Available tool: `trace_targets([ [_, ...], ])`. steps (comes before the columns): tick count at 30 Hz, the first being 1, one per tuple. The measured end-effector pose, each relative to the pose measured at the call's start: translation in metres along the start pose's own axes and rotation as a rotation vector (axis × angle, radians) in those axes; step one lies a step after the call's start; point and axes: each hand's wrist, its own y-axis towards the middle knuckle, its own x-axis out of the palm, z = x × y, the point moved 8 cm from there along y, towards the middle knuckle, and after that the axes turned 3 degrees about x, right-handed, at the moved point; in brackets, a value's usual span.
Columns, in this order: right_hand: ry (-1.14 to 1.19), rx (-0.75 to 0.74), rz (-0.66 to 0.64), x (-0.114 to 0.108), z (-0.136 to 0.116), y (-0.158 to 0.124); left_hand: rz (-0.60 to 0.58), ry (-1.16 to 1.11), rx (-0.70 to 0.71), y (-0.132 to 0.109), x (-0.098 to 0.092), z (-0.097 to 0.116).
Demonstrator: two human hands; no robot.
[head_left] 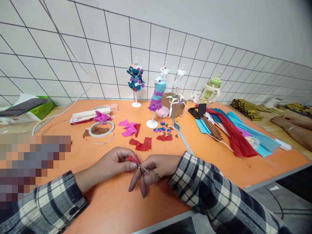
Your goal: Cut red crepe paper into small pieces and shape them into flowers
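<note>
Scissors [143, 169], small and metal, sit in the grasp of the right hand [156, 165], a ring handle by the thumb. Their blades point far and left, toward a red scrap [132, 159] pinched between the thumb and fingers of the left hand [123, 160], just above the near middle of an orange table [109, 198]. The scrap looks like crepe paper (whether the blades touch it, I cannot tell): probably very light, soft and easily creased or torn, so a gentle fingertip hold at its edge, clear of the blades, would suit it. The scissors seem stiff and are best held by their rings. Just beyond the hands lies a loose red piece [143, 144]; farther left are pink scraps [129, 129] and a tape roll [101, 129]. Farther still stands a small dress form [158, 94] wrapped in blue and purple; to the right is a long red sheet [240, 136].
</note>
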Motion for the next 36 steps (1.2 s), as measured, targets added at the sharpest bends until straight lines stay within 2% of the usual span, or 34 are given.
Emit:
trace_targets([
  [5, 0.02, -0.029, 0.051, -0.006, 0.003, 0.002, 0.0, -0.024, 0.011, -0.001, -0.002, -0.002],
  [9, 0.039, -0.031, 0.067, -0.009, 0.01, 0.004, 0.06, -0.108, 0.069, -0.002, -0.009, -0.002],
  [13, 0.059, -0.026, 0.053, -0.009, 0.016, 0.008, 0.074, -0.126, 0.032, -0.001, -0.01, -0.007],
  [23, 0.051, -0.056, 0.012, -0.004, 0.011, 0.009, -0.051, -0.032, 0.025, -0.001, -0.002, -0.005],
  [29, 0.053, 0.037, 0.114, -0.011, 0.021, 0.008, -0.049, -0.009, 0.016, 0.002, -0.003, -0.007],
  [36, 0.086, 0.051, 0.138, -0.012, 0.016, 0.009, -0.062, 0.006, 0.003, 0.0, -0.002, -0.007],
])
